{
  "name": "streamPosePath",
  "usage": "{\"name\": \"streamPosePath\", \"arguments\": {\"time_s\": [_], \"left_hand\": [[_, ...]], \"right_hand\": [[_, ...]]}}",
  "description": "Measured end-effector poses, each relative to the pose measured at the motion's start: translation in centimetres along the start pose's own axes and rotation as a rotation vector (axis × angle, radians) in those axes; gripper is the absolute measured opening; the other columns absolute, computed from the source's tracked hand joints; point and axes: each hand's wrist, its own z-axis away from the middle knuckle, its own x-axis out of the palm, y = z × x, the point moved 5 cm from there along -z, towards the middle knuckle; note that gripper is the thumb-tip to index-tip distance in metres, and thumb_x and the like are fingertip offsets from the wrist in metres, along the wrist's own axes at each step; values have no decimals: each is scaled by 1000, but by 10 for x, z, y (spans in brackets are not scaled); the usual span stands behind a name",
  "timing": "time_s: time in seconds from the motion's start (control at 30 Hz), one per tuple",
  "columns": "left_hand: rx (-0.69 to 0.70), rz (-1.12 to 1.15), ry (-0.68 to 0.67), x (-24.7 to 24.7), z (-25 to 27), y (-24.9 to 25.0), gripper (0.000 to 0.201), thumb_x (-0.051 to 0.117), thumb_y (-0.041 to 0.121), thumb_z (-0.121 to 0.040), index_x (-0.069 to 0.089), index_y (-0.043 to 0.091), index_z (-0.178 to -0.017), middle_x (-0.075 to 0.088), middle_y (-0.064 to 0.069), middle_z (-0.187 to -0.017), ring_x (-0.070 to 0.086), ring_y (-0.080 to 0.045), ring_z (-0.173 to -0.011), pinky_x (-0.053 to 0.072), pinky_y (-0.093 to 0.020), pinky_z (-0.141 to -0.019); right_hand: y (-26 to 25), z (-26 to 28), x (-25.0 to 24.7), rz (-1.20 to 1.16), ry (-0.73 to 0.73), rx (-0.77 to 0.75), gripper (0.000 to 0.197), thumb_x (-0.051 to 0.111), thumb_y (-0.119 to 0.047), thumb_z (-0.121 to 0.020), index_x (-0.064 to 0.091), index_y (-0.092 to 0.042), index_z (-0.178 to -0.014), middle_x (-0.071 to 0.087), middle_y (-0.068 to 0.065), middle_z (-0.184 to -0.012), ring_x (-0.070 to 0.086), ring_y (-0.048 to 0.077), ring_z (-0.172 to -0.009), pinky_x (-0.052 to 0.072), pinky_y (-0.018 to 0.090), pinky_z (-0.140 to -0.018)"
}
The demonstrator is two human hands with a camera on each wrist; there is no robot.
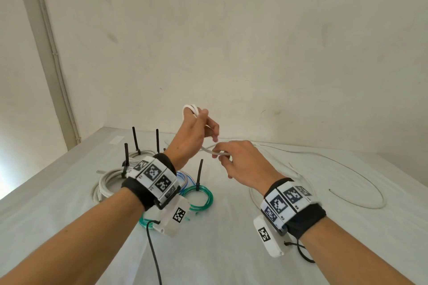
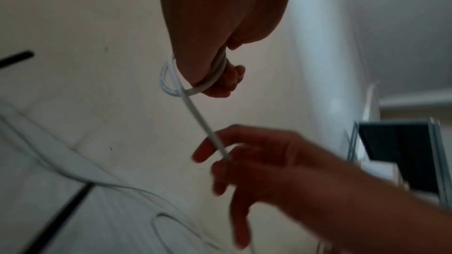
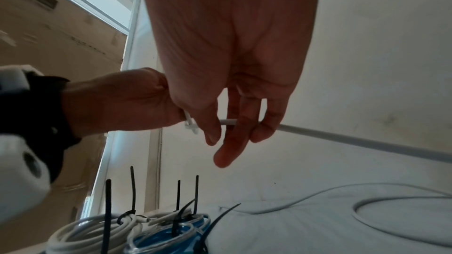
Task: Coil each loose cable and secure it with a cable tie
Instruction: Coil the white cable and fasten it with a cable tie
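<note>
At left of the head view, done: several bundles lie on the surface (image 1: pixel 208 250), each with a black cable tie (image 1: pixel 198 174) standing up from it; white coils (image 1: pixel 108 180) at the far left, a green coil (image 1: pixel 199 196) nearer the middle, a blue one partly hidden behind the left wrist.
Count of finished bundles: judged at four or five by the upright ties; the wrist hides part of the group, so I cannot tell exactly.
In hand: one white cable (image 1: pixel 347 201), only a few small loops gathered so far.
Left to do: most of this cable lies loose in wide curves across the right half of the surface, so coiling looks early; its tie is not yet on.
Left hand (image 1: pixel 196 132): raised at centre frame, fingers curled round the small white loops (image 2: pixel 195 84), which poke out above the thumb.
Right hand (image 1: pixel 238 159): just below and right of the left, thumb and fingers pinching the strand lightly, other fingers fairly straight.
Cable relative to the grip: a short taut stretch runs from the left hand's loops down to the right hand's pinch (image 3: pixel 227 122), then trails out past the fingers toward the right and down to the surface.
Spare tie: none plainly seen loose on the surface.
</note>
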Motion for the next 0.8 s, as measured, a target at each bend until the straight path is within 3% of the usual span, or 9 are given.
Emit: {"name": "streamPosePath", "arguments": {"time_s": [0.1, 0.23, 0.47, 0.57, 0.67, 0.73, 0.8], "left_hand": [[-9, -73, -93, 6, 5, 2, 19, 29, 35, -113, 28, 17, -106, 73, -14, -88, 68, -21, -72, 50, -31, -80], [-31, -124, -114, 6, 4, 8, 21, 27, 36, -113, 28, 17, -105, 75, -19, -94, 70, -22, -71, 44, -29, -72], [-74, -100, -39, 8, 0, 19, 19, 27, 31, -113, 32, 14, -109, 75, -14, -89, 72, -20, -67, 42, -13, -53], [-81, -180, -32, 4, -1, 17, 19, 27, 29, -113, 33, 11, -111, 76, -17, -90, 71, -20, -67, 47, -23, -66], [-152, -192, -51, 2, 2, 6, 17, 28, 26, -113, 35, 14, -103, 77, -14, -85, 72, -21, -71, 49, -35, -79], [-203, -221, -125, 7, 7, 2, 18, 28, 27, -113, 36, 13, -104, 78, -14, -83, 74, -23, -73, 50, -32, -78], [-257, -300, -230, 16, 14, 1, 25, 28, 29, -113, 38, 6, -115, 76, -13, -79, 68, -21, -65, 48, -23, -67]], "right_hand": [[-4, 0, -9, 124, 54, -29, 30, 57, -18, -99, 77, -29, -118, 71, 0, -107, 66, 25, -98, 54, 38, -80], [1, 1, -17, 142, 203, -15, 25, 62, -22, -97, 78, -28, -115, 65, -3, -97, 66, 23, -86, 55, 39, -74], [-1, 8, -20, 129, 419, -98, 17, 65, -7, -94, 70, -13, -109, 59, 0, -105, 63, 27, -75, 56, 44, -62], [-3, 12, -30, 106, 490, -127, 22, 65, -3, -94, 62, -13, -113, 61, 1, -109, 66, 24, -81, 56, 36, -63], [-6, 12, -36, 122, 511, -168, 22, 63, 0, -93, 58, -14, -110, 60, 0, -106, 62, 24, -74, 54, 36, -59], [-8, 10, -35, 140, 509, -192, 24, 63, 2, -92, 59, -14, -109, 60, 0, -106, 59, 24, -68, 53, 38, -55], [-8, 7, -34, 111, 506, -207, 26, 62, 5, -92, 60, -13, -111, 59, -1, -110, 60, 23, -71, 54, 37, -58]]}}
